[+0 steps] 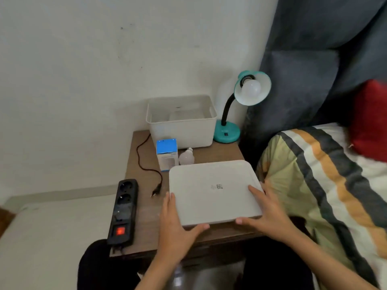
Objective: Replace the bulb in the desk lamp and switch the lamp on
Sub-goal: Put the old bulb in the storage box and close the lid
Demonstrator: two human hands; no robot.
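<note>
Both hands, left hand and right hand, gripping white lid at near corners, lower centre, overhanging table front edge. Desk lamp standing upper right; spare bulb lying beside blue box, centre frame.

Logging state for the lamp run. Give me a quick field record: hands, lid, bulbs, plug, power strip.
left hand: holds lid's near-left corner
right hand: holds lid's near-right edge
lid: white, flat, over the table's front
bin: open, at the back
lamp: teal, bulb fitted, unlit
spare bulb: lying beside blue box
plug: loose on table, not inserted
power strip: red switch glowing
</note>
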